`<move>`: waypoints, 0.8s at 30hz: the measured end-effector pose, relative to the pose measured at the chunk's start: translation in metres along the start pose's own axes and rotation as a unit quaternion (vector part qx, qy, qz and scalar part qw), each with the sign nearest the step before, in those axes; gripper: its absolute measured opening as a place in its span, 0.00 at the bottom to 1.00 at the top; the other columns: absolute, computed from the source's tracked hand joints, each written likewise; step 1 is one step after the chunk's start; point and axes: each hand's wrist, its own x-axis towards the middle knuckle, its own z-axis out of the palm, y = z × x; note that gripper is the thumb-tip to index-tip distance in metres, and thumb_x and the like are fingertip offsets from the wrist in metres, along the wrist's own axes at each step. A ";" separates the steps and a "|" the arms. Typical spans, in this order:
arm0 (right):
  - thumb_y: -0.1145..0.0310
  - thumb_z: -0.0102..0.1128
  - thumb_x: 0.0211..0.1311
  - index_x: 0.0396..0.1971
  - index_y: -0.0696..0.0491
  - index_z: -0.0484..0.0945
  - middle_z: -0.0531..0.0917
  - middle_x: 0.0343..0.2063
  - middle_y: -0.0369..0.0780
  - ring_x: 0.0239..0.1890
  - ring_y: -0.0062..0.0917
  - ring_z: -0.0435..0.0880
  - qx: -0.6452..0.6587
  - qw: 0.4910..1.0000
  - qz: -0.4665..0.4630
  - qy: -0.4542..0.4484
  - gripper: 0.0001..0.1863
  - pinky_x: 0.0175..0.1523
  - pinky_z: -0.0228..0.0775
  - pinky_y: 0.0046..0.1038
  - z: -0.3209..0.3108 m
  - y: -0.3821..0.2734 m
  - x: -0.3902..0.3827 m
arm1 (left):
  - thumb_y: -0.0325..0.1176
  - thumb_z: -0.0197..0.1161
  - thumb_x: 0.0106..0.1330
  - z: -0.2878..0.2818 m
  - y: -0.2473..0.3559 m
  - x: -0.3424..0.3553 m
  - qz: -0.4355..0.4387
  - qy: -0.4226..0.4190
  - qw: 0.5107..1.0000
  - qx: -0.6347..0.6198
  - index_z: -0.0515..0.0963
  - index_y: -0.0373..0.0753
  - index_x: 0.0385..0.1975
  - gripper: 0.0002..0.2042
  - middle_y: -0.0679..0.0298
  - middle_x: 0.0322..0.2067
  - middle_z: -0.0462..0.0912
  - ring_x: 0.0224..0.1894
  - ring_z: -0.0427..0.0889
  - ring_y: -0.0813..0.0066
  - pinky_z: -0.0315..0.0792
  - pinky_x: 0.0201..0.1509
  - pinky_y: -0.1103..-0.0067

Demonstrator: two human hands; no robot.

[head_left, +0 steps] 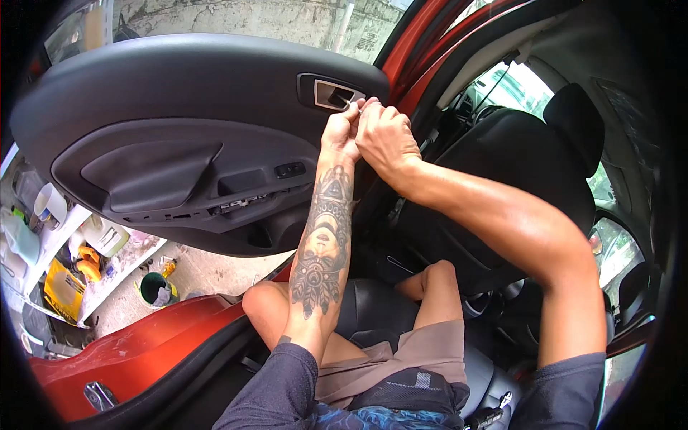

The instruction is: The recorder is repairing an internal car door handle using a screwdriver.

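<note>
While left hand [339, 135] and right hand [387, 136] meet at the door-handle recess [328, 92], fingers are curled.
Can't tell what either grips, if anything.

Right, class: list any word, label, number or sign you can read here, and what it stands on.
No text can be read clearly.
White jug: label print too small.
Yellow-and-black package: markings too blurred.
Inner door handle: no lettering discernible.

The right hand [387, 137] partly hides the left hand [339, 135]; anything pinched is too small to tell.
</note>
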 end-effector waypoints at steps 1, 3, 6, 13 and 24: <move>0.70 0.52 0.55 0.31 0.59 0.78 0.79 0.24 0.39 0.26 0.26 0.82 0.000 0.999 -0.030 -0.028 0.10 0.20 0.71 0.28 0.002 -0.001 0.001 | 0.34 0.44 0.70 0.001 -0.001 -0.003 0.003 0.011 1.000 0.006 0.71 0.34 0.39 0.11 0.49 0.46 0.77 0.50 0.75 0.57 0.68 0.58 0.63; 0.69 0.52 0.54 0.30 0.60 0.78 0.79 0.22 0.38 0.26 0.24 0.82 0.000 0.997 -0.061 -0.055 0.10 0.22 0.73 0.26 0.004 -0.004 0.005 | 0.35 0.43 0.71 0.004 -0.004 -0.009 0.023 -0.057 0.997 -0.045 0.70 0.34 0.42 0.13 0.50 0.49 0.76 0.50 0.75 0.57 0.68 0.58 0.64; 0.70 0.52 0.54 0.27 0.58 0.79 0.81 0.22 0.40 0.21 0.24 0.82 0.068 0.996 0.035 -0.049 0.09 0.22 0.75 0.27 -0.001 -0.013 0.016 | 0.35 0.41 0.71 0.013 -0.016 -0.021 0.063 -0.102 0.988 -0.102 0.68 0.34 0.47 0.14 0.50 0.51 0.74 0.52 0.73 0.57 0.66 0.59 0.64; 0.71 0.50 0.55 0.29 0.52 0.81 0.84 0.29 0.43 0.31 0.32 0.85 0.269 0.951 0.044 -0.147 0.09 0.33 0.78 0.33 0.001 0.007 0.016 | 0.32 0.46 0.65 0.011 -0.046 0.006 0.110 -0.105 0.988 -0.014 0.71 0.31 0.41 0.12 0.53 0.41 0.77 0.44 0.76 0.62 0.70 0.52 0.68; 0.62 0.47 0.61 0.28 0.60 0.76 0.80 0.28 0.55 0.36 0.48 0.80 0.330 0.931 0.090 -0.131 0.16 0.39 0.73 0.45 -0.018 0.003 0.016 | 0.30 0.48 0.63 0.008 -0.015 0.014 0.082 0.068 0.983 0.148 0.73 0.31 0.38 0.11 0.54 0.36 0.79 0.40 0.78 0.63 0.72 0.48 0.70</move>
